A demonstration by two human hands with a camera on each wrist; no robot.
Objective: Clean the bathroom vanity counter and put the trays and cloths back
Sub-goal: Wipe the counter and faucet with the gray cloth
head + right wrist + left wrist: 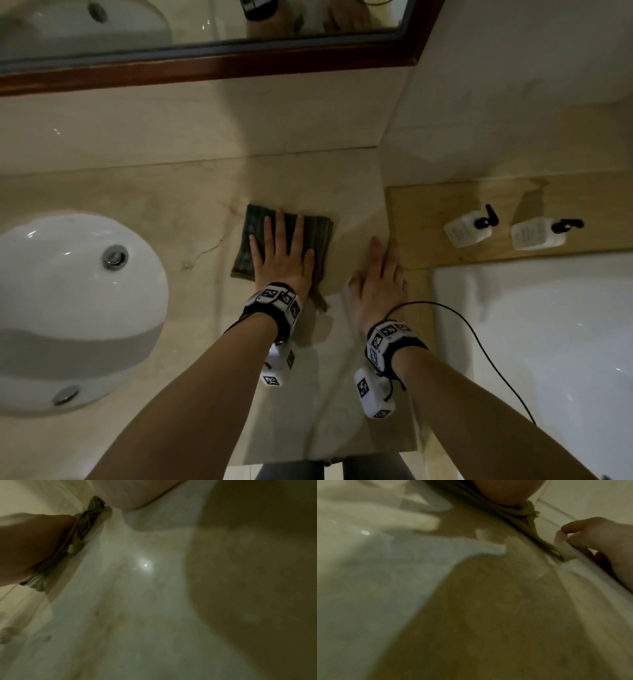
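Observation:
A folded dark green cloth lies on the beige marble vanity counter, right of the sink. My left hand presses flat on the cloth with straight, spread fingers. My right hand rests flat on the bare counter beside the cloth, near the counter's right edge, and holds nothing. In the left wrist view the cloth bunches under my palm, with the right hand next to it. The right wrist view shows the cloth beneath my left hand. No tray is in view.
A white oval sink sits at the left. To the right, a lower wooden ledge carries two white pump bottles, and a white tub lies below it. A wood-framed mirror hangs behind the counter.

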